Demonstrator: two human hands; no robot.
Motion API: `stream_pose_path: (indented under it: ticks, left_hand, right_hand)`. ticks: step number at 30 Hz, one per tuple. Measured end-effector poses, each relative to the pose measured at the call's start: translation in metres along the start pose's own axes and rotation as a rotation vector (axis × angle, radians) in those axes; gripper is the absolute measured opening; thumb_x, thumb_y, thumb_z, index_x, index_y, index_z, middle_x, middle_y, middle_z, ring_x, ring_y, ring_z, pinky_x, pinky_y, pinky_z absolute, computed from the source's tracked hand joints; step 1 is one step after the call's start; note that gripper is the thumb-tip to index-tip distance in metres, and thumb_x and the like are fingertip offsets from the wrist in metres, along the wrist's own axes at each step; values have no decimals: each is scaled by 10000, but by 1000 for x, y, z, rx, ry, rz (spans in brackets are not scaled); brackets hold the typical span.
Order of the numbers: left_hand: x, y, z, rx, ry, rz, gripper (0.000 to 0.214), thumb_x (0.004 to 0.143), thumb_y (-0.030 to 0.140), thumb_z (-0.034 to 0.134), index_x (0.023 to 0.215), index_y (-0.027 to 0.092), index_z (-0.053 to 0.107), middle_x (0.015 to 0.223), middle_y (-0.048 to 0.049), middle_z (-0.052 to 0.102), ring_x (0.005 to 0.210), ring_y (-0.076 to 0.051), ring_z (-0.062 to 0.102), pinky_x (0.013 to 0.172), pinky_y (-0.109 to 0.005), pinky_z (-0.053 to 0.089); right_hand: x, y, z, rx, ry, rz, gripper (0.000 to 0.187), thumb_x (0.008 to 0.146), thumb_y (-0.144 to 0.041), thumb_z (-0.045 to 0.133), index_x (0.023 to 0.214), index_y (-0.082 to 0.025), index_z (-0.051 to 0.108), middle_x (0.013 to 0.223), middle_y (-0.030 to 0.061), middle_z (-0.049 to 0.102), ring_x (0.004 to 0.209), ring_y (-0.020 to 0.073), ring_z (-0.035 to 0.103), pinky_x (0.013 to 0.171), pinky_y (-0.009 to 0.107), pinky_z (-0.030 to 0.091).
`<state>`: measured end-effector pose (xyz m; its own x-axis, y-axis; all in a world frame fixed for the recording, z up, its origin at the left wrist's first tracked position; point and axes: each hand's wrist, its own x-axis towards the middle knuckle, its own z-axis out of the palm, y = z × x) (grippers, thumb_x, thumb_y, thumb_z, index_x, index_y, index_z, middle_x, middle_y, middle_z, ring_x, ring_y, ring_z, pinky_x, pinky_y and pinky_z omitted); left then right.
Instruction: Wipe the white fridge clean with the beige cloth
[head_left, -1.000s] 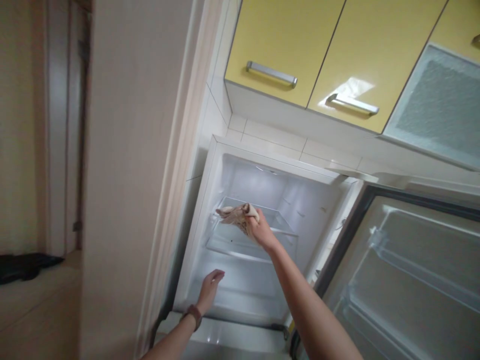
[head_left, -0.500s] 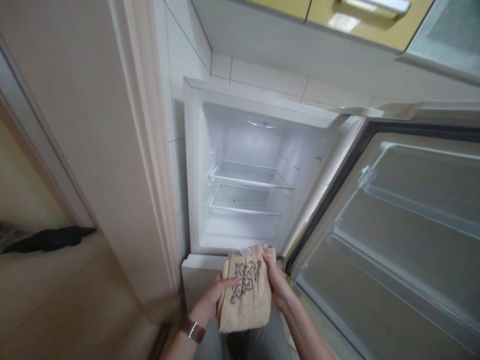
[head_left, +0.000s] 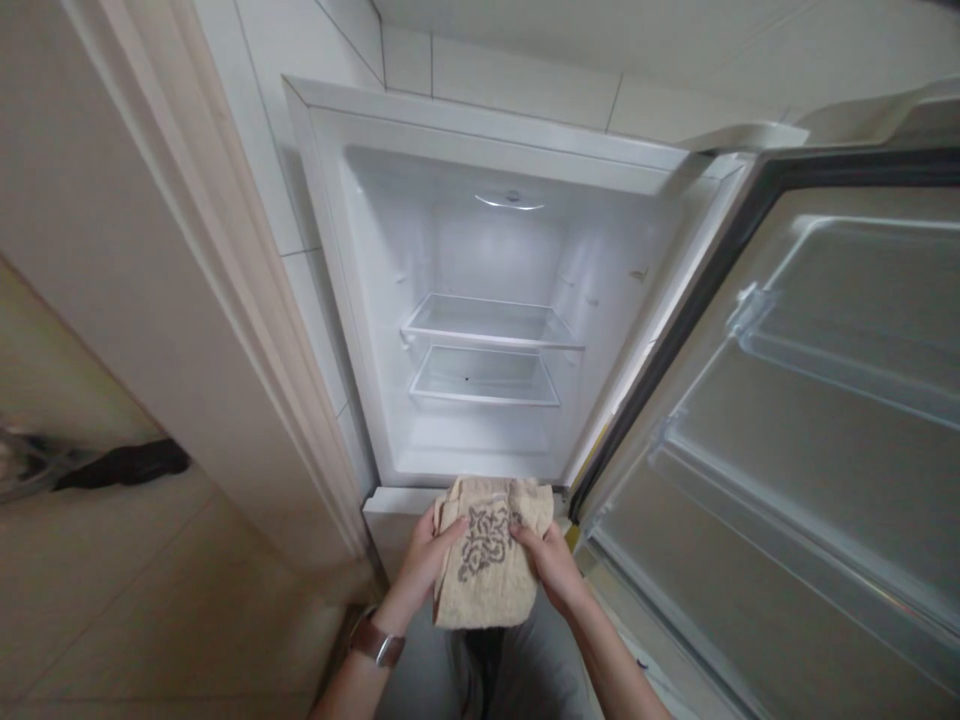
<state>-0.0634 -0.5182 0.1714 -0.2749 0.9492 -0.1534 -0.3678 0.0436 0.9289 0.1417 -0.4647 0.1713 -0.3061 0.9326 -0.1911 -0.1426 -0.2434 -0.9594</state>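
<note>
A folded beige towel [head_left: 487,595] with a dark scroll pattern is held between my two hands, in front of the fridge's lower front edge. My left hand [head_left: 427,550] grips its left side, thumb on top and fingers hidden beneath. On the right side, my right hand [head_left: 547,555] pinches the cloth with the thumb near the pattern. Beyond the towel stands the open fridge [head_left: 330,200], lit inside, with an upper glass shelf [head_left: 487,322] and a lower glass shelf [head_left: 484,378].
The fridge door [head_left: 840,480] is swung wide to the right, with clear door racks [head_left: 795,540]. A pale door frame [head_left: 247,300] rises close on the left. Behind it a dark object [head_left: 124,464] lies on the floor [head_left: 112,590]. White tiles [head_left: 517,75] line the wall behind.
My view has moved closer to the fridge and tilted down. My right thumb has shifted from the towel's upper right edge in onto its face; both hands still hold it.
</note>
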Motion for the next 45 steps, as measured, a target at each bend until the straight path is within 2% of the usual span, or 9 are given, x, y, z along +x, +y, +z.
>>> stream_pose_path:
  ticks: [5,12,15,21,25,32,35,40,45]
  left_hand:
    - [2,14,-7,311,149,312,471,877,628,679,749,185,588,749,-5,614,768,-177,576,698,-249,443]
    - [-11,33,3,376,237,449,416,971,523,588,704,213,514,688,21,506,692,-158,499,656,-247,397]
    - [-3,24,1,201,169,302,428,902,586,667,729,208,564,726,11,573,745,-168,546,702,-246,432]
    - [14,-19,0,-382,-166,-405,490,812,615,745,938,141,734,895,-86,757,934,-264,713,861,-324,523]
    - [14,-21,-1,-479,-65,-365,432,811,465,804,1112,161,748,927,-52,780,910,-229,742,851,-294,538]
    - [11,-15,-13,-356,-361,-633,531,829,548,782,1118,104,745,957,-116,798,987,-288,753,893,-347,550]
    - [8,-24,-11,-334,-323,-565,489,780,522,829,1023,103,759,935,-119,797,974,-287,751,892,-342,548]
    - [5,-22,-11,-274,-1,-272,506,695,557,888,943,141,740,955,-83,781,952,-244,732,848,-302,533]
    - [8,-18,-21,-93,44,-180,591,733,695,802,933,148,704,987,-102,744,1006,-265,693,867,-325,518]
  right_hand:
    - [-3,-3,-5,4,-3,-23,571,709,-498,866,1145,-162,715,1140,125,769,1050,320,717,972,448,536]
    - [-13,-7,-14,18,18,-27,703,665,-513,906,1245,-190,677,1188,132,751,1091,324,707,993,466,541]
    - [-19,-13,-18,-39,-4,-69,732,670,-526,902,1284,-206,664,1152,124,755,1117,323,698,1022,474,531]
    - [-26,-27,-16,-139,-192,-16,622,664,-503,905,1162,-204,684,1103,100,767,1090,302,706,1038,457,520]
    - [-26,-28,-20,-168,-265,42,565,687,-478,889,1129,-205,669,1142,102,765,1057,279,713,995,422,538]
    - [-26,-27,-34,-221,-258,66,596,643,-466,899,1124,-212,656,1167,99,752,1068,278,697,1003,414,531]
    - [-26,-28,-32,-250,-280,84,584,643,-460,895,1121,-209,673,1126,92,753,1043,287,692,988,424,534]
    - [-25,-32,-22,-247,-265,79,547,653,-436,884,1113,-206,696,1079,77,758,1007,290,691,975,429,536]
    - [-25,-31,-18,-201,-253,72,509,644,-401,888,1073,-204,695,1070,73,771,993,282,704,943,408,548]
